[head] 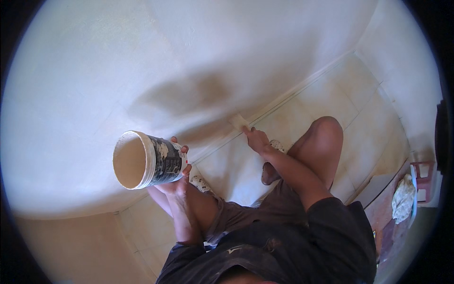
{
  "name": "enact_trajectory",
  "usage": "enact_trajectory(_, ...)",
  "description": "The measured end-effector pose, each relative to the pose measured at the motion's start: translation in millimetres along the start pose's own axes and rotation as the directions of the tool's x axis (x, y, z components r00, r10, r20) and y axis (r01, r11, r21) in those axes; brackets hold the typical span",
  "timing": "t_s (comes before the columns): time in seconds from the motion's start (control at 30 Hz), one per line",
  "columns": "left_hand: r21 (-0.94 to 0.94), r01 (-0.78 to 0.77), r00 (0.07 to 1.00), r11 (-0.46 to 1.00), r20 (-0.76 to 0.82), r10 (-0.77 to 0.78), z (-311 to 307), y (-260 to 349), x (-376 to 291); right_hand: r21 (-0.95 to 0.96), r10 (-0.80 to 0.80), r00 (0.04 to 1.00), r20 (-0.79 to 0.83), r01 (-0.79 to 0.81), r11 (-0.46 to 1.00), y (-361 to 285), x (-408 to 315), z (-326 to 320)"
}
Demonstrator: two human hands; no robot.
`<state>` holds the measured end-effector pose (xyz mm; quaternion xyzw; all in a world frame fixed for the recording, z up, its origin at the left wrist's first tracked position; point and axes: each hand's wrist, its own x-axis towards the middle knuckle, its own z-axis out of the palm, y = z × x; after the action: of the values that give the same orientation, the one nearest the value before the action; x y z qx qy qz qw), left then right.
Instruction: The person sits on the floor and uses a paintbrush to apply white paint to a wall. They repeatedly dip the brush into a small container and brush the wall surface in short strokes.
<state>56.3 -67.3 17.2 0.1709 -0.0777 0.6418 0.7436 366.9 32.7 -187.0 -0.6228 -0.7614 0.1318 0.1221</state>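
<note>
My left hand [183,159] grips a plastic bucket [168,161] around its lower part. The bucket is tilted on its side, its mouth facing left, and its rim and inner wall are coated with a pale material. Dark printing covers its outside, with pale smears over it. My right hand [258,139] holds a pale, flat-ended tool [239,121], a brush or a scraper; its handle is hidden in my fingers. The tool's end is at the foot of the white wall [198,46], just above the floor edge.
Beige floor tiles [227,170] lie under my bent legs and speckled shoes. A second wall [400,46] meets the first at the upper right. At the lower right are a crumpled pale cloth or bag [403,198], a reddish plastic item [424,181] and a flat board [374,188].
</note>
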Motion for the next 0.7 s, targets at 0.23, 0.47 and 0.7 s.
enact_trajectory(0.23,0.063,-0.031,0.999,0.998,-0.012,0.032,11.5,-3.9,-1.7,0.014,-0.011,0.977,0.215,0.008,1.000,8.3,-4.4,33.2)
enact_trajectory(0.47,0.070,-0.041,0.999,0.997,-0.030,0.043,19.4,-6.4,2.2,0.060,0.051,0.981,0.186,-0.063,0.996,0.9,16.2,51.2)
enact_trajectory(0.7,0.086,-0.066,0.994,0.994,-0.076,0.073,19.7,-6.2,-0.6,-0.018,0.101,0.974,0.201,-0.100,0.995,20.9,24.6,69.8)
